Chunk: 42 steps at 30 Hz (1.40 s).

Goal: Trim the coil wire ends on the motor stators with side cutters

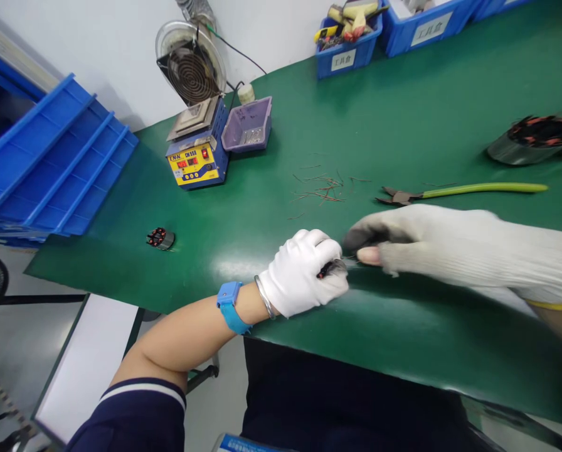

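Sleeve (pixel 135 417), left hand (pixel 304 271), green mat (pixel 426 113), white wall (pixel 116 37).

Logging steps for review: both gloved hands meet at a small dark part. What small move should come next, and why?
Probably draw the right hand sideways to straighten the thin wire ends: its fingers seem to pinch them where they leave the small dark part, which the left hand grips.

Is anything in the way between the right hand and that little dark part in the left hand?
Nothing visible. The right hand has its fingertips right at the small dark part closed in the white-gloved left hand.
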{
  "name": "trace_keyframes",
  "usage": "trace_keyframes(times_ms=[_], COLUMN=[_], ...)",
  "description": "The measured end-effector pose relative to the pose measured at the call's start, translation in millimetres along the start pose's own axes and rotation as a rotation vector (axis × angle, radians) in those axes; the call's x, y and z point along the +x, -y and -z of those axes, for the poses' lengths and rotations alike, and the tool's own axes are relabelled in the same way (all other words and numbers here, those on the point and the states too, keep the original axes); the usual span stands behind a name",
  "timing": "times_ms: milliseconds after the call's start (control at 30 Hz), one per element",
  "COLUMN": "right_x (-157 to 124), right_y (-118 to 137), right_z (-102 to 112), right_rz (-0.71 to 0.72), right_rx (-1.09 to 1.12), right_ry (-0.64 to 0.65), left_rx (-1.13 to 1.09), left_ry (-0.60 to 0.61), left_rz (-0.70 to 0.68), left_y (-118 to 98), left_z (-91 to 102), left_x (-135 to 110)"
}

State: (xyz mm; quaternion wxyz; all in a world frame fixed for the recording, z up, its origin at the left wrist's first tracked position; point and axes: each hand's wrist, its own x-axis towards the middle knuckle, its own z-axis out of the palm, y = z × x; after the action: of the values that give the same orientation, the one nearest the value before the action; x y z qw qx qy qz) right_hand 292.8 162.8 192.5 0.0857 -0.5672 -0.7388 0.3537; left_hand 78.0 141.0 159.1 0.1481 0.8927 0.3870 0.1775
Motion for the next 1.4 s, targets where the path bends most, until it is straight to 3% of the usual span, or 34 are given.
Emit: trace_keyframes(times_ms=[100, 267, 367, 500, 633, 733, 800, 900, 967, 1033, 1100, 1167, 1267, 1333, 1400], right_x=[7, 6, 3, -1, -6, -10, -14, -18, -19, -20, -21, -24, -29, -31, -32], right_y=[10, 19, 17, 13, 15, 16, 14, 11, 9, 10, 14, 20, 28, 29, 26], right_z=[-7, -15, -17, -24, -29, -26, -23, -17, -16, -15, -15, -14, -12, -11, -11], right_rz=[-0.006, -0.080, -0.109, -0.060, -0.074, -0.047, -0.007, 0.039, 0.039, 0.035, 0.042, 0.056, 0.100, 0.124, 0.130], right_rx=[0.184, 0.568, 0.597, 0.459, 0.195, 0.153, 0.198, 0.251, 0.292, 0.390, 0.556, 0.738, 0.894, 0.835, 0.686], right_ry=[0.312, 0.438, 0.414, 0.319, 0.148, 0.053, 0.010, -0.024, -0.001, 0.024, 0.021, 0.007, 0.024, 0.032, 0.000], left_rx=[0.002, 0.023, 0.044, -0.083, -0.494, -0.837, -1.015, -1.190, -1.241, -1.251, -1.166, -0.941, -0.504, -0.400, -0.562], left_ry=[-0.001, 0.063, 0.129, 0.147, 0.020, -0.098, 0.017, 0.401, 0.487, 0.340, 0.105, -0.107, -0.289, -0.391, -0.432], left_rz=[0.000, 0.032, 0.078, 0.144, 0.240, 0.382, 0.472, 0.537, 0.525, 0.438, 0.266, 0.056, -0.235, -0.238, 0.001], left_y=[0, -3, -9, -15, -3, 14, 21, 22, 19, 16, 13, 9, 1, -2, -3], left_z=[-0.3, 5.3, 14.6, 23.4, 22.0, 25.8, 32.8, 41.2, 40.7, 36.7, 33.4, 34.5, 42.0, 45.6, 46.2], left_x=[0, 3, 3, -1, -3, 1, 4, 5, 5, 3, 0, -4, -14, -16, -13])
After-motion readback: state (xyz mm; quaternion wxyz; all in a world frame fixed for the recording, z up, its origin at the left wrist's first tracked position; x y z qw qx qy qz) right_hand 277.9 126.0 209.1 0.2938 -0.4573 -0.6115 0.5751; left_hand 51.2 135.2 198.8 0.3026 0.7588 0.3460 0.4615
